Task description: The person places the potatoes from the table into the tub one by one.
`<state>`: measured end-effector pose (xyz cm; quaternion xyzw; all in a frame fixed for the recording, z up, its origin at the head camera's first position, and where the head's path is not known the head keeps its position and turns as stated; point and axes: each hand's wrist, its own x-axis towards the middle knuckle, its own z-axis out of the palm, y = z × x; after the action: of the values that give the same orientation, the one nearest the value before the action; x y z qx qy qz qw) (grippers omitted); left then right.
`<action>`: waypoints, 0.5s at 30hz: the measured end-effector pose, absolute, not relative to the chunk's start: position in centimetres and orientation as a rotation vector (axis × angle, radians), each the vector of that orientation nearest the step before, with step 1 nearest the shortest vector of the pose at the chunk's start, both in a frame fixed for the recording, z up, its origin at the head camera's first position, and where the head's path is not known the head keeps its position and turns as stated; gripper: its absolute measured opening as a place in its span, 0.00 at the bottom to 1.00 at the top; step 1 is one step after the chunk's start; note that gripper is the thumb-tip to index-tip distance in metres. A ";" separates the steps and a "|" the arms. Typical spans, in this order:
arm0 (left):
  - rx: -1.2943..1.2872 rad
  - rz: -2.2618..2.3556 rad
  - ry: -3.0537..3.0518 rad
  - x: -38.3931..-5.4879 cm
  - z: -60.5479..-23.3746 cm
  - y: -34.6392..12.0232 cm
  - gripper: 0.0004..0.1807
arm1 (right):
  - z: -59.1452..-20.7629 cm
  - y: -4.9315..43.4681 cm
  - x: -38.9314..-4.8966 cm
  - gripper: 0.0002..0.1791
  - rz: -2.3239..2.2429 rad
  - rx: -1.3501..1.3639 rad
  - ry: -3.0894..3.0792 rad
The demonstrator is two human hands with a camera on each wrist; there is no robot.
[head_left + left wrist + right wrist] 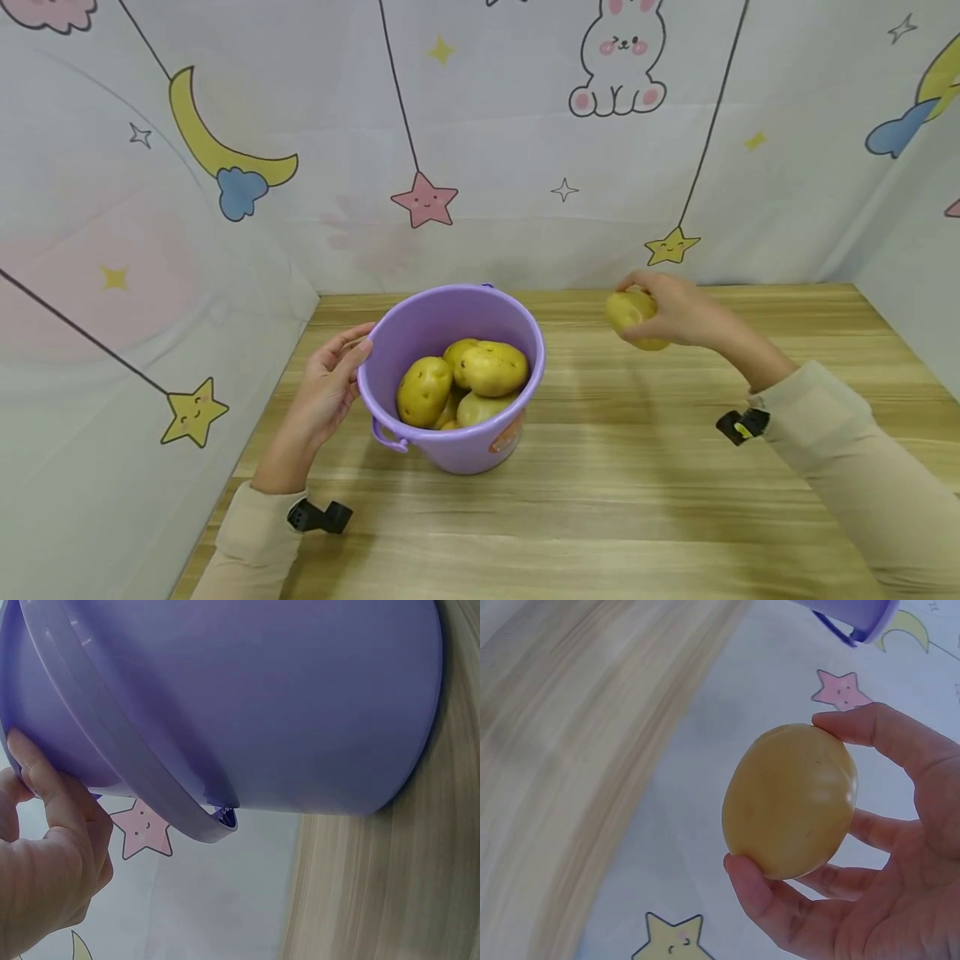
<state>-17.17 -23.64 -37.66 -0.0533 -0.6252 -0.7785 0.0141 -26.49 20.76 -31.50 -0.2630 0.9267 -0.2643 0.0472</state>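
Note:
A purple bucket (pixel 450 454) stands on the wooden table, its mouth toward me, with several yellow potatoes (pixel 495 368) inside. My left hand (pixel 330 385) holds the bucket's left rim, thumb on the near side. In the left wrist view, the bucket's handle (pixel 124 742) hangs down across its outer wall. Off to the right, my right hand (pixel 678 312) grips one potato (pixel 787 802) between thumb and fingertips, raised over the far part of the table. Its smooth, rounded side shows fully in the right wrist view.
The wood-grain table (pixel 600 517) reaches back to a white cloth backdrop (pixel 510 133) printed with stars, a moon and a rabbit. Cloth walls also close off the left and right sides. A small black camera (pixel 322 517) sits at each wrist.

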 end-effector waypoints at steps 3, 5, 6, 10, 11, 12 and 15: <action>-0.156 -2.427 -1.947 -17.2 -37.6 -23.6 0.15 | -30.8 20.5 -26.2 0.32 -0.797 -0.821 2.833; -0.154 -2.428 -1.946 -17.1 -37.6 -23.6 0.15 | -30.5 20.3 -26.1 0.31 -0.792 -0.829 2.835; -0.154 -2.428 -1.946 -17.1 -37.6 -23.6 0.15 | -30.3 20.2 -26.0 0.31 -0.789 -0.830 2.835; -0.150 -2.429 -1.944 -17.1 -37.6 -23.5 0.15 | -29.4 19.8 -25.6 0.32 -0.787 -0.846 2.835; -0.149 -2.430 -1.943 -17.1 -37.6 -23.5 0.15 | -29.2 19.7 -25.4 0.32 -0.789 -0.852 2.836; -0.147 -2.430 -1.943 -17.1 -37.6 -23.5 0.16 | -28.9 19.6 -25.3 0.32 -0.795 -0.861 2.834; -0.148 -2.427 -1.945 -17.1 -37.6 -23.5 0.16 | -28.2 19.2 -24.9 0.32 -0.829 -0.887 2.837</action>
<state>-17.06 -23.49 -37.60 -0.0477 -0.6245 -0.7795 0.0139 -24.91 19.18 -28.23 -0.2872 0.9190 -0.2685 0.0277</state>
